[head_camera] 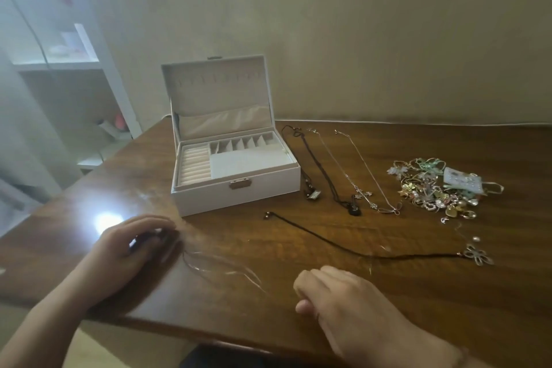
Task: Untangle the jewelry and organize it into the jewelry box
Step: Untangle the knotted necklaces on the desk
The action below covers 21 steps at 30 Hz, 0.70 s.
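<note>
Nearest the camera, the right hand point(343, 299) rests low over the polished dark brown wooden table point(268, 308), its fingers curled under toward the palm; whether it pinches anything I cannot tell. To the left and slightly farther, the left hand point(134, 245) lies on the table with its fingers bent, and its fingertips appear to pinch one end of a thin, pale, motion-blurred chain point(221, 269) that trails rightward across the wood between the two hands. Beyond the right hand, a dark cord necklace with a silver flower pendant point(358, 254) stretches across the table, its clasp end to the left near the box and the flower far to the right. Farther back, four necklaces lie side by side, apart from each other: two dark cord necklaces with small pendants point(325, 176) and two fine silver chains point(361, 176), one bearing a cross-shaped charm. To their right sits a tangled heap of gold, silver and mint-green jewelry point(439, 188), with a small pale card point(463, 182) lying on it. Left of the laid-out necklaces stands the white rectangular jewelry box point(239, 197), lid raised, showing cream ring rolls on the left and a row of small compartments at the back. Behind, a beige wall point(358, 24) and a blurred white shelf unit point(68, 69) at far left.
</note>
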{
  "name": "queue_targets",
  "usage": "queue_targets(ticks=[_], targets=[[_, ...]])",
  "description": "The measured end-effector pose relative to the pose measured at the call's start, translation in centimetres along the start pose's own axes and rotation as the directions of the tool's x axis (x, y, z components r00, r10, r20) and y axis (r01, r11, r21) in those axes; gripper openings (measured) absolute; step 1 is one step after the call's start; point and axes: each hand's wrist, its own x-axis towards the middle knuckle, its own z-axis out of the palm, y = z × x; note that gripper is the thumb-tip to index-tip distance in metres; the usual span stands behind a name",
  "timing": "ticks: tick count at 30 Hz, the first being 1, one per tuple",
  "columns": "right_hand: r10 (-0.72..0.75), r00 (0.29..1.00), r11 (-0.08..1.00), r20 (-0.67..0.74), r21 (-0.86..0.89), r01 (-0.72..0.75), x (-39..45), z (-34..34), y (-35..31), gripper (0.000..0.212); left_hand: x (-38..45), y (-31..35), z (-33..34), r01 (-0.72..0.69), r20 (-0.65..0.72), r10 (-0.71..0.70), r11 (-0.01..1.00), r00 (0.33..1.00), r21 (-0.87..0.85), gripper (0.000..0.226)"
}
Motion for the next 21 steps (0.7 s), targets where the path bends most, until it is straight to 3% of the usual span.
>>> queue_targets(ticks=[5, 9, 12, 17, 21], targets=[[0.1, 0.99, 0.992, -0.103, -0.072, -0.107, -3.0, -0.4, -1.0, 0.051, 0.2, -1.0, -0.6, 0.056, -0.053, -0.055, 0.998, 0.997, 0.02, 0.05], [-0.034, 0.977, 0.969, -0.211, -0.246, -0.02, -5.1, -1.6, 0.0, 0.038, 0.1, -1.5, -0.7, 0.05, -0.074, -0.048, 0.998, 0.996, 0.029, 0.043], [-0.051, 0.964, 0.981, -0.26, -0.195, -0.001, -5.4, -3.4, 2.9, 0.039, 0.2, -1.5, -0.8, 0.029, -0.059, -0.025, 0.998, 0.998, 0.059, 0.041], [0.202, 0.974, 0.978, -0.103, -0.035, -0.206, -5.4, -5.6, 9.5, 0.04, 0.7, -1.9, -0.6, 0.059, -0.087, -0.05, 0.993, 0.995, 0.103, 0.045], [0.319, 0.941, 0.948, -0.114, 0.026, -0.318, -5.8, -6.1, 12.6, 0.037, 0.8, -1.9, -0.8, 0.115, -0.083, -0.108, 0.99, 0.991, 0.081, 0.049]])
